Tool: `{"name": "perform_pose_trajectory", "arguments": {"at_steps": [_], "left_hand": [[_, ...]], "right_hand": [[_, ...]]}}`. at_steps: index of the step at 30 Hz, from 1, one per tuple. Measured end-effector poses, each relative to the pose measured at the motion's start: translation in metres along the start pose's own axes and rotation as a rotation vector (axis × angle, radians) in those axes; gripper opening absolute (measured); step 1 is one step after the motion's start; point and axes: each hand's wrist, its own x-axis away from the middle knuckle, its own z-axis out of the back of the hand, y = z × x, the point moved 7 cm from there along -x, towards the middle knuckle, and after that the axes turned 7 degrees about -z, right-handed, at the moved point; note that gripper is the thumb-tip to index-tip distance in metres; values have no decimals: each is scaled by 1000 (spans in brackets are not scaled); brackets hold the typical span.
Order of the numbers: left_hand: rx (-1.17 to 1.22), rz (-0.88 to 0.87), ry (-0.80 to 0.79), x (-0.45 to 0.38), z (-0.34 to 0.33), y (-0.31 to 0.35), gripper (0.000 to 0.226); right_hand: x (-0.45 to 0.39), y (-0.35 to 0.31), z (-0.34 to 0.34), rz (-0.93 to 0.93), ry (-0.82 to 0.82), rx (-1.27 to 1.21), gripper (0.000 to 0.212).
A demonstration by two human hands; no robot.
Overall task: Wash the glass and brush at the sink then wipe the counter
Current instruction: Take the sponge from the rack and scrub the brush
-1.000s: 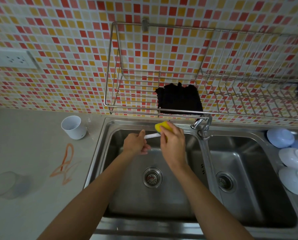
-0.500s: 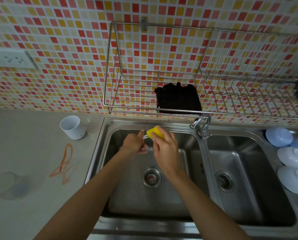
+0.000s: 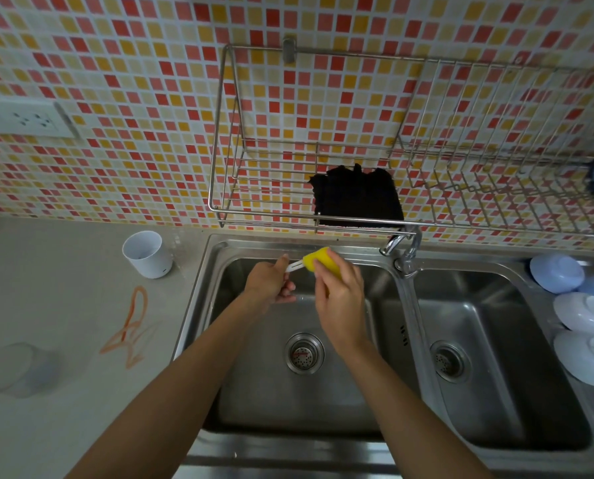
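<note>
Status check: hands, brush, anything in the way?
Left hand grips brush handle; right hand wraps its yellow sponge head. Both over left sink. Glass waits on counter. Nothing blocking.

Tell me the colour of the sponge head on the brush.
Yellow, on the brush; the head view shows it.

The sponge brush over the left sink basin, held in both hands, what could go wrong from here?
1. The left hand holds only the thin white handle while the right hand squeezes the yellow sponge head of the brush; a wet grip could slip and drop it into the basin.
2. The faucet stands close beside the right hand and could be knocked.
3. The clear glass lies on the counter, hard to see, so an elbow might knock it.
</note>
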Motion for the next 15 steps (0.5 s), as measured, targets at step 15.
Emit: {"name": "perform_pose_trajectory", "arguments": {"at_steps": [15], "left_hand": [[-27, -31, 0, 12, 22, -4, 44]], "right_hand": [[0, -5, 45, -37, 129, -8, 24]]}}
